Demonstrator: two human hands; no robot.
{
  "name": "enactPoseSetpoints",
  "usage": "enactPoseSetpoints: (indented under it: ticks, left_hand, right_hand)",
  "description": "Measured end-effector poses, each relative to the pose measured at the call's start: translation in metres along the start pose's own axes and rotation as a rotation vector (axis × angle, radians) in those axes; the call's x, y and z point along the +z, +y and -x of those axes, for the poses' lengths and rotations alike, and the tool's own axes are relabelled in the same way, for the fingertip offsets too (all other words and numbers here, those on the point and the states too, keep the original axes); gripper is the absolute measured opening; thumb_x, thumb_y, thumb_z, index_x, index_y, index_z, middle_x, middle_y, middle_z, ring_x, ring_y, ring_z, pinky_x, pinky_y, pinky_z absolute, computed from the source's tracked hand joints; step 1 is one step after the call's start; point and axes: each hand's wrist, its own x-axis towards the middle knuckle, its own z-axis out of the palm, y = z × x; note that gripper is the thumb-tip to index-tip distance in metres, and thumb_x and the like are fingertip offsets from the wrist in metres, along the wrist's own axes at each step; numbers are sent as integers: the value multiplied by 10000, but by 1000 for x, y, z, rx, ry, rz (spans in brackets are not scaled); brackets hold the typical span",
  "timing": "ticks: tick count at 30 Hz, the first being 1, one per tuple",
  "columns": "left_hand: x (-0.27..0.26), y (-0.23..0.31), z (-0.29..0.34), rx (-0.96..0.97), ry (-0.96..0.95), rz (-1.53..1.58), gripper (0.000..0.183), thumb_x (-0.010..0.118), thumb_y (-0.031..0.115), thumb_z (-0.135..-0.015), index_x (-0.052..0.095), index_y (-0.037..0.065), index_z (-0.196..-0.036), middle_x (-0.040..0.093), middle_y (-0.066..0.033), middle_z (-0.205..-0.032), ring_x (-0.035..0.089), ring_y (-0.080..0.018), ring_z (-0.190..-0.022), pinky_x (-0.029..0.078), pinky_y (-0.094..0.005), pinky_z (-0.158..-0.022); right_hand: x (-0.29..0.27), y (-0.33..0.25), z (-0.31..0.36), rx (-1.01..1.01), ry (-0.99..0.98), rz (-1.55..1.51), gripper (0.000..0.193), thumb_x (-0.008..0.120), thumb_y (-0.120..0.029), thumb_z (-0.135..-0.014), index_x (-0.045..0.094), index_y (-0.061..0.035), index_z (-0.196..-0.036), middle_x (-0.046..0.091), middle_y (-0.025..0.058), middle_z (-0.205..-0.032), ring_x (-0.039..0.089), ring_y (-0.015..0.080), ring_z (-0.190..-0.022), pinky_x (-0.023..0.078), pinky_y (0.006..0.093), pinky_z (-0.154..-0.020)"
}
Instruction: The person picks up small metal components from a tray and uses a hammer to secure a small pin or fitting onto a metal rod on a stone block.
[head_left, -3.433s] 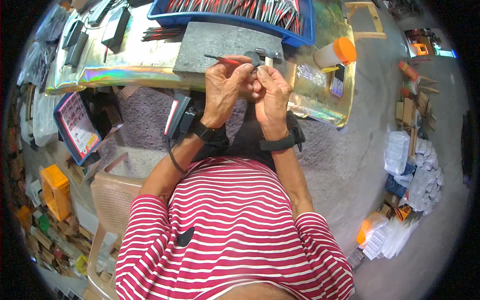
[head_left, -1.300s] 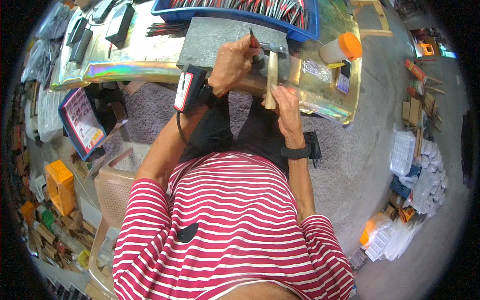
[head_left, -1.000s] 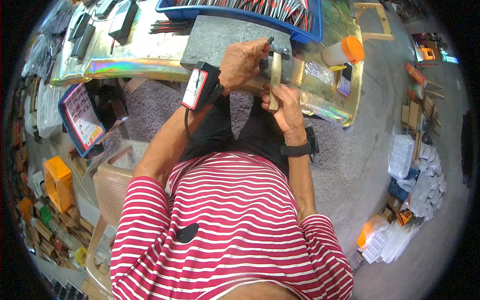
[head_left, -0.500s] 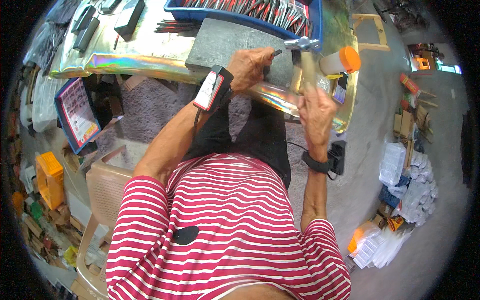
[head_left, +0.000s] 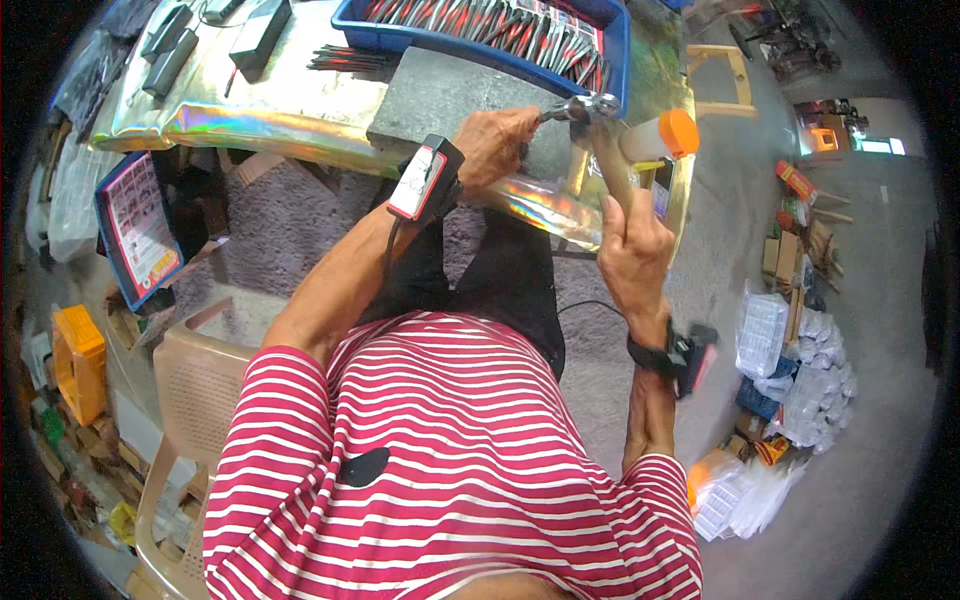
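My left hand (head_left: pixel 497 145) rests by a grey stone block (head_left: pixel 435 95) at the table's front edge. Its fingers are closed on a thin dark rod (head_left: pixel 549 114), most of which the hand hides. My right hand (head_left: pixel 637 245) grips a hammer by its wooden handle (head_left: pixel 613 165). The metal hammer head (head_left: pixel 585 107) is at the rod's tip; I cannot tell whether they touch. Behind the block, a blue tray (head_left: pixel 400 38) holds many slim red, black and grey pieces. A small pile of dark slim pieces (head_left: pixel 348 60) lies left of the block.
An orange-lidded jar (head_left: pixel 668 137) stands right of the hammer, near the table's right edge. Black boxes (head_left: pixel 260 40) sit on the shiny table cover (head_left: pixel 300 112). A beige plastic chair (head_left: pixel 205 385) is at my left. Plastic-wrapped goods (head_left: pixel 815 390) lie on the floor at right.
The hammer head has moved slightly down and left, toward the rod in my left hand. My right wrist has swung lower and outward. The whole view has shifted a little.
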Motion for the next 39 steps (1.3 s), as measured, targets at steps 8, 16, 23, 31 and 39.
enactPoseSetpoints:
  ticks: [8, 16, 23, 31, 39]
  left_hand:
    - [0, -2, 3, -17, -3, -23, 96, 456, 1, -719, 439, 37, -807, 545, -132, -708, 561, -306, -643, 452, -363, -540]
    - [1, -5, 7, -41, -24, 10, 139, 496, 51, -715, 454, 45, -847, 545, -126, -711, 559, -295, -659, 446, -350, -545]
    - [1, 0, 3, -123, -61, -6, 200, 508, -2, -687, 435, 27, -871, 536, -139, -761, 552, -313, -709, 441, -357, -555]
    - [-25, -11, -12, -413, 198, 290, 53, 507, 53, -765, 476, 25, -797, 538, -95, -626, 539, -195, -553, 415, -301, -500]
    - [-78, -87, -64, -366, 229, -278, 144, 494, 138, -767, 514, -3, -742, 538, -175, -601, 547, -292, -536, 414, -362, -493]
  right_hand:
    - [-39, -28, -19, 309, 162, -181, 132, 525, -156, -809, 512, -25, -803, 480, 91, -561, 485, 187, -489, 372, 284, -443]
    - [10, -6, 0, 175, -27, -25, 119, 504, -120, -801, 487, -14, -751, 397, 96, -511, 393, 167, -426, 331, 299, -420]
    - [37, -6, 9, 554, -34, -508, 222, 454, -202, -855, 506, 1, -782, 425, 18, -513, 403, 99, -446, 328, 258, -416]
    - [96, -8, 26, 1182, -43, -1361, 284, 488, -278, -835, 501, -6, -753, 471, 36, -551, 343, 41, -374, 258, 165, -300]
    - [106, -15, 26, 1213, -128, -1513, 278, 444, -282, -857, 472, -19, -771, 482, 47, -559, 393, 57, -406, 321, 173, -326]
